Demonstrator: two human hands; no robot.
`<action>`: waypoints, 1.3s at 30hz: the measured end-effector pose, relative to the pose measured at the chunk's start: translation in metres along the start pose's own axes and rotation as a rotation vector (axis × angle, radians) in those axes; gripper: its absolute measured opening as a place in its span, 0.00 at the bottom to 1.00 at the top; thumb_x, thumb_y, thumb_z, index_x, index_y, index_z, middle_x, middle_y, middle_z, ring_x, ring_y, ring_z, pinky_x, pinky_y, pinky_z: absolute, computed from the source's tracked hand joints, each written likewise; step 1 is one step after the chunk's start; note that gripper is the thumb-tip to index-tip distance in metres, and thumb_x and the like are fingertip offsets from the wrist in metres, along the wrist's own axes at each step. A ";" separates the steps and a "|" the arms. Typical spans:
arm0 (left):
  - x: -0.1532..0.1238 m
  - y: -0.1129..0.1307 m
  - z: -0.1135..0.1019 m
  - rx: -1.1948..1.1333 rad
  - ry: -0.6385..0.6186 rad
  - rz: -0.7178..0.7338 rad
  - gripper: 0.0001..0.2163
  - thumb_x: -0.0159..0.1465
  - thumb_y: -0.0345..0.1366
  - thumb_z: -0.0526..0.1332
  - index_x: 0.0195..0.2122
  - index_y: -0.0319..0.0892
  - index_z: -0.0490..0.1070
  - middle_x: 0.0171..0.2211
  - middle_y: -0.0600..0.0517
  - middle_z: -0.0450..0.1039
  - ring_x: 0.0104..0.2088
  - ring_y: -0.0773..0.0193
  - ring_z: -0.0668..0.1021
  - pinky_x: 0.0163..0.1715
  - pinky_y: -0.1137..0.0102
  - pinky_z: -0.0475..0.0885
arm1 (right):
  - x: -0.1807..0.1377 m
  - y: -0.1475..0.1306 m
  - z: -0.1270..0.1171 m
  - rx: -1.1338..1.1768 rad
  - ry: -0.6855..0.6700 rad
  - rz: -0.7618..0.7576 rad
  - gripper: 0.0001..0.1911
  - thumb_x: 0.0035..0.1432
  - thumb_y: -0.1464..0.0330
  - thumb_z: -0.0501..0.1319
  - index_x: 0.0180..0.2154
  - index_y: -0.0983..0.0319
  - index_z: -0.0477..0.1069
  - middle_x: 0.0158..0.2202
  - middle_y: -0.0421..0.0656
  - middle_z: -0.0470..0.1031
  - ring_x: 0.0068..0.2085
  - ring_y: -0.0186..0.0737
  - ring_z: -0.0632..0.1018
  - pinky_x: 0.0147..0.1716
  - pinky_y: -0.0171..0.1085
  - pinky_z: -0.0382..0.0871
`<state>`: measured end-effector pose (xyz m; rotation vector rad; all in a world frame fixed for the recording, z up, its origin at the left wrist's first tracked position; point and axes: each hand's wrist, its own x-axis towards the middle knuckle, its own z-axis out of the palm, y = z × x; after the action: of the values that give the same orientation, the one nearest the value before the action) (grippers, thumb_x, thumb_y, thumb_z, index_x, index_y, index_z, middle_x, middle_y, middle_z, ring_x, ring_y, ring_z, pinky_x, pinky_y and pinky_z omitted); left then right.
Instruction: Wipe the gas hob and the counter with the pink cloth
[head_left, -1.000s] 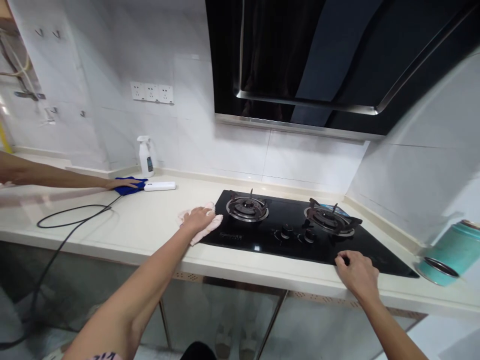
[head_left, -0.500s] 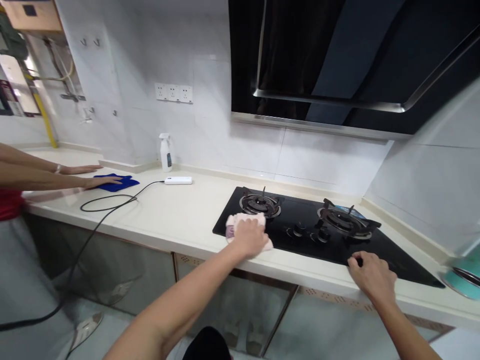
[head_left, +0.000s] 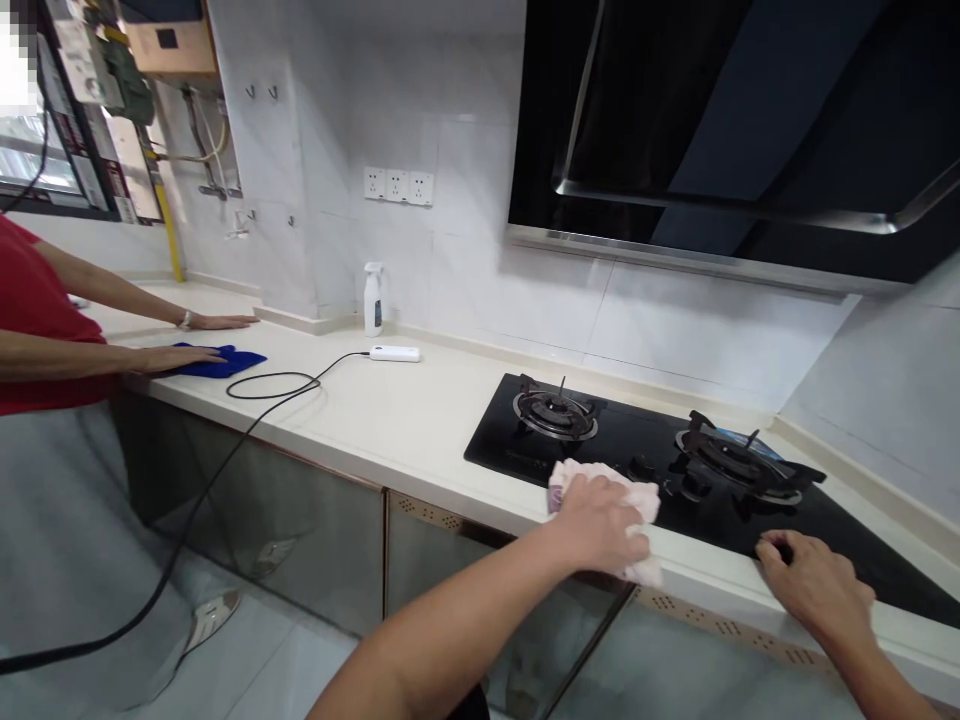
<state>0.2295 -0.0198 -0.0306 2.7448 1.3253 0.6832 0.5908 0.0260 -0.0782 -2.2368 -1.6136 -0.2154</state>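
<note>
Cloth [head_left: 626,482] bunched under the left hand [head_left: 600,525], at the front of the black gas cooktop [head_left: 499,450]

At far left, a co-worker in a red top [head_left: 37,320] rests 1 palm on a blue cloth [head_left: 229,360] and the other hand [head_left: 225,322] flat on the cream counter [head_left: 420,400]. A black cable [head_left: 277,378] loops toward a white plug-in unit [head_left: 394,353], just beside a white spray bottle [head_left: 373,300], under 3 wall sockets [head_left: 397,185]. At lower centre, the left hand closes on the pink cloth over the counter's front edge, by the cooktop's 2 burners. At lower right, the right hand [head_left: 814,583] holds nothing, fingers loosely curled on the cooktop's front edge, below the range hood [head_left: 712,130].
</note>
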 end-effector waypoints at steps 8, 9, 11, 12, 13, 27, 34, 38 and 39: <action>-0.121 -0.146 -0.093 0.130 0.118 -0.495 0.18 0.70 0.51 0.58 0.54 0.57 0.82 0.68 0.52 0.72 0.67 0.46 0.70 0.69 0.49 0.60 | 0.003 0.001 0.004 0.041 0.043 -0.002 0.24 0.61 0.55 0.51 0.44 0.57 0.83 0.57 0.58 0.78 0.56 0.74 0.75 0.51 0.68 0.70; -0.139 -0.167 -0.108 0.174 0.117 -0.579 0.19 0.70 0.53 0.56 0.55 0.57 0.81 0.69 0.52 0.71 0.68 0.44 0.69 0.68 0.46 0.61 | 0.003 0.000 0.003 0.042 0.033 0.001 0.25 0.62 0.55 0.51 0.45 0.57 0.83 0.57 0.58 0.78 0.56 0.75 0.75 0.52 0.68 0.70; -0.171 -0.207 -0.137 0.283 0.101 -0.756 0.24 0.71 0.57 0.53 0.59 0.57 0.78 0.71 0.50 0.68 0.69 0.41 0.67 0.66 0.44 0.62 | 0.001 -0.001 0.000 0.037 0.000 0.001 0.26 0.62 0.54 0.50 0.47 0.57 0.82 0.58 0.57 0.77 0.57 0.75 0.75 0.52 0.68 0.70; -0.185 -0.224 -0.151 0.331 0.085 -0.849 0.25 0.70 0.58 0.51 0.60 0.57 0.77 0.71 0.50 0.67 0.68 0.41 0.67 0.65 0.43 0.63 | -0.001 -0.002 -0.002 0.035 -0.011 -0.002 0.27 0.63 0.53 0.49 0.48 0.57 0.82 0.59 0.57 0.77 0.57 0.75 0.74 0.52 0.68 0.70; -0.196 -0.240 -0.165 0.353 0.096 -0.920 0.26 0.70 0.57 0.50 0.60 0.55 0.77 0.71 0.46 0.67 0.67 0.39 0.68 0.63 0.41 0.63 | -0.002 -0.003 -0.003 0.036 -0.017 -0.004 0.28 0.63 0.53 0.49 0.49 0.57 0.81 0.59 0.56 0.76 0.58 0.75 0.74 0.53 0.67 0.70; -0.178 -0.168 -0.115 0.495 0.312 -0.702 0.21 0.69 0.48 0.53 0.46 0.47 0.84 0.51 0.42 0.80 0.50 0.45 0.78 0.52 0.52 0.67 | -0.015 -0.017 -0.011 0.034 0.005 0.003 0.29 0.68 0.54 0.46 0.53 0.58 0.79 0.60 0.55 0.75 0.59 0.71 0.73 0.56 0.62 0.70; -0.082 -0.024 -0.014 0.275 0.287 -0.261 0.21 0.63 0.56 0.63 0.49 0.49 0.81 0.47 0.42 0.78 0.49 0.45 0.75 0.50 0.49 0.65 | -0.020 -0.025 -0.018 0.011 0.019 0.000 0.27 0.68 0.55 0.47 0.52 0.58 0.79 0.59 0.55 0.75 0.59 0.67 0.73 0.57 0.62 0.70; -0.015 0.052 0.026 0.213 0.008 -0.017 0.37 0.57 0.69 0.64 0.59 0.49 0.74 0.55 0.41 0.75 0.51 0.41 0.73 0.52 0.47 0.64 | -0.021 -0.025 -0.017 0.007 0.034 -0.003 0.28 0.68 0.55 0.46 0.53 0.58 0.79 0.60 0.55 0.74 0.60 0.67 0.73 0.57 0.62 0.69; 0.000 0.067 0.034 0.218 -0.033 0.047 0.39 0.57 0.70 0.64 0.61 0.49 0.72 0.56 0.40 0.74 0.53 0.41 0.73 0.53 0.47 0.64 | -0.020 -0.024 -0.016 0.004 0.037 -0.006 0.28 0.68 0.55 0.46 0.53 0.58 0.79 0.60 0.55 0.74 0.60 0.67 0.73 0.57 0.62 0.69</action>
<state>0.2922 -0.0571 -0.0479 2.9503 1.4109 0.5221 0.5628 0.0086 -0.0655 -2.2114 -1.6003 -0.2537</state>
